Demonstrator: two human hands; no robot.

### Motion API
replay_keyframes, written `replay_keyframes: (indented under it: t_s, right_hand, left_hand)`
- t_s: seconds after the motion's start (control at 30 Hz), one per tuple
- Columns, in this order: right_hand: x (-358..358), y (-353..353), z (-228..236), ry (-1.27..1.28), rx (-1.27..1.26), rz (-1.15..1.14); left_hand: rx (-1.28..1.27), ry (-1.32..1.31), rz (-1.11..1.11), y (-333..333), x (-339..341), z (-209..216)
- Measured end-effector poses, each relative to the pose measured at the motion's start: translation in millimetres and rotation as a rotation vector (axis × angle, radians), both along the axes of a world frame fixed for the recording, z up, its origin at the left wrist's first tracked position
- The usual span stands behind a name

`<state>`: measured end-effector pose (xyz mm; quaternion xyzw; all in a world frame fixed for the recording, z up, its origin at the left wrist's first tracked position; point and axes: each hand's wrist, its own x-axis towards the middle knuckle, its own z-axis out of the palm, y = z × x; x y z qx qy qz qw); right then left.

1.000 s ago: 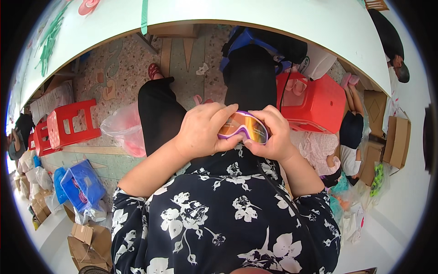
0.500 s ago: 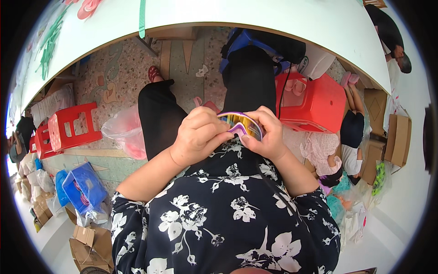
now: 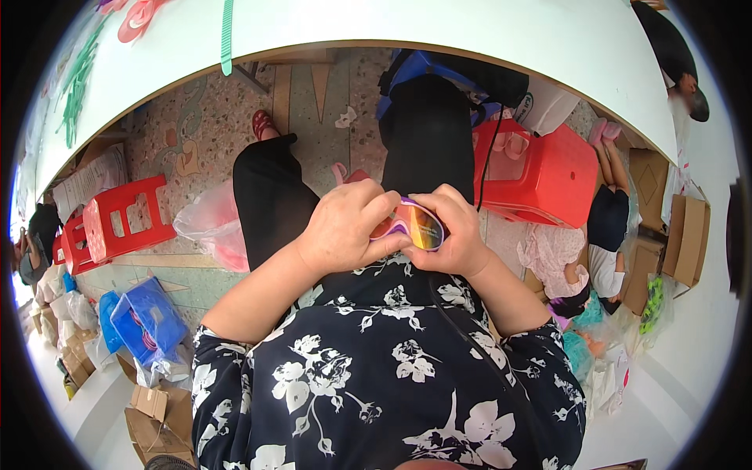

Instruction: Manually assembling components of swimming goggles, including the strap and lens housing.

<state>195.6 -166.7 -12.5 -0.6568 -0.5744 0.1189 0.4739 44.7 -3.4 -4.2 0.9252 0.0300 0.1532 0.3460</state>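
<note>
A pair of goggles (image 3: 425, 228) with a purple-and-white frame and a shiny yellow-orange mirrored lens is held over my lap. My left hand (image 3: 350, 222) closes on one end of it, thumb along the lower rim near the nose notch, and hides most of that side. On the other end my right hand (image 3: 453, 232) is closed, its fingers over the top edge and its thumb under the rim. Both thumbs come close together at the middle of the frame.
A white table (image 3: 329, 22) curves across the far side, bearing green straps (image 3: 78, 78). Red stools stand at right (image 3: 540, 172) and left (image 3: 129, 215). A blue bin (image 3: 149, 321) and cardboard boxes (image 3: 160, 423) lie lower left. Two people (image 3: 607, 219) are at right.
The goggles have turned in my hands, so the mirrored lens now shows more on the right side. My left hand has shifted slightly right, covering more of the left end.
</note>
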Motion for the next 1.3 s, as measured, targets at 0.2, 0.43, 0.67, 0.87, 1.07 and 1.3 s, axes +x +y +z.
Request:
replay_keyframes:
  t_s: [0.2,0.43,0.67,0.87,1.07,1.3]
  right_hand:
    - [15,5,-10,0.175,-0.189,0.175]
    - [10,10,-42,0.198,-0.119,0.109]
    - [11,11,-51,0.165,-0.124,0.052]
    - [10,7,-52,0.101,-0.14,0.033]
    - [8,3,-33,0.217,-0.208,0.093]
    - [35,1,21,0.454,-0.39,0.297]
  left_hand:
    - [0.05,-0.082,0.079,-8,10,-9]
    - [-0.1,0.058,0.17,-14,16,-31]
    - [-0.248,0.16,0.209,-16,25,-41]
    - [-0.298,0.171,0.225,-20,26,-52]
    - [-0.096,-0.015,0.156,-15,14,-35]
    - [0.218,-0.226,-0.042,-8,4,0]
